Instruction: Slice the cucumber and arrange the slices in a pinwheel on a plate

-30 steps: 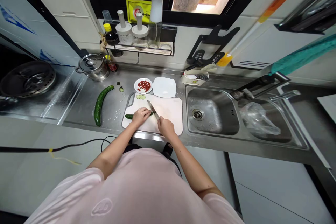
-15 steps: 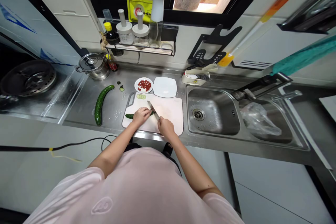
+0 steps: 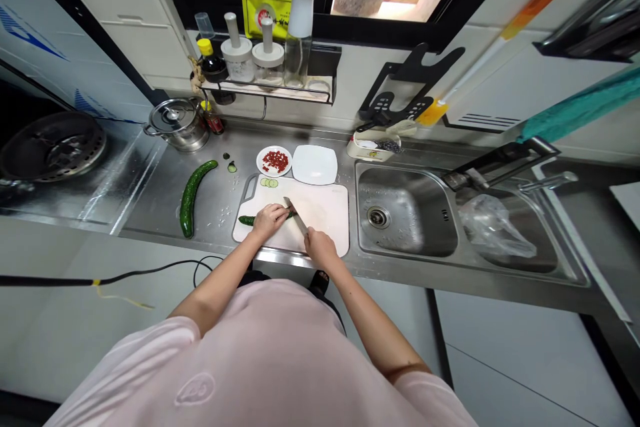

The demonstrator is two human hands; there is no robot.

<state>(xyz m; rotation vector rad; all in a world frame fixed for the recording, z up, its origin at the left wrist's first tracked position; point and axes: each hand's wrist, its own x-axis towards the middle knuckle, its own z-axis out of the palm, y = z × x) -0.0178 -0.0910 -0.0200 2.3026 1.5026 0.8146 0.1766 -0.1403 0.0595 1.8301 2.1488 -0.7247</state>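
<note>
My left hand [image 3: 270,219] is closed over a cucumber [image 3: 246,220] that lies across the white cutting board [image 3: 325,213]; its left end sticks out past my fingers. In my right hand [image 3: 320,245] is the handle of a knife [image 3: 297,215], its blade slanting up and left across the cucumber, close to my left fingertips. A few pale cucumber slices [image 3: 269,183] lie at the board's upper left. A whole, curved cucumber [image 3: 193,197] rests on the steel counter left of the board.
Behind the board stand a plate of chopped red pieces [image 3: 260,159] and a bare white plate [image 3: 314,165]. Cucumber ends [image 3: 231,167] lie on the counter. A lidded pot [image 3: 177,127] is at the back left. The sink [image 3: 405,213] lies to the right.
My right hand and the knife have shifted slightly down and to the right. The left hand stays on the cucumber, nearly unmoved.
</note>
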